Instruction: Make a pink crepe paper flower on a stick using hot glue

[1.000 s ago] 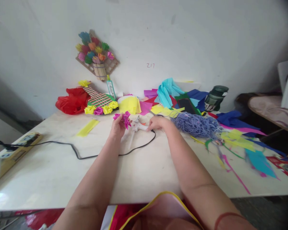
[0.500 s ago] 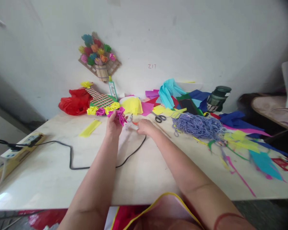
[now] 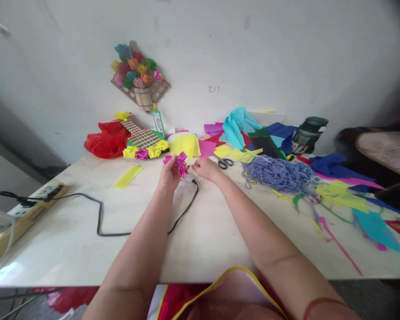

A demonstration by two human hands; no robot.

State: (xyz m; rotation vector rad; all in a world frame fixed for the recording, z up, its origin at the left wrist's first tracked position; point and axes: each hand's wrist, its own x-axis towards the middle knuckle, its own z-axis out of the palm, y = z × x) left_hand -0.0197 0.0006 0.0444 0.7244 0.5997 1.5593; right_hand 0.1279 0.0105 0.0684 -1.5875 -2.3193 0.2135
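Pink paper flower point(image 3: 177, 162) sits pinched in your left hand point(image 3: 169, 176), raised just above the counter point(image 3: 200, 240), near the black cord point(image 3: 183, 212). Your right hand point(image 3: 205, 169) is just right of the flower; whether its grip has closed on anything I cannot tell. Keep the left pinch low on the base so the petals stay uncrushed, and keep the flower off the cord.

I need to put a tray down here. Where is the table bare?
Bare table: the near middle, between the black cord and the coloured paper scraps. Crowded: along the wall, around the purple yarn, scissors and both hands.
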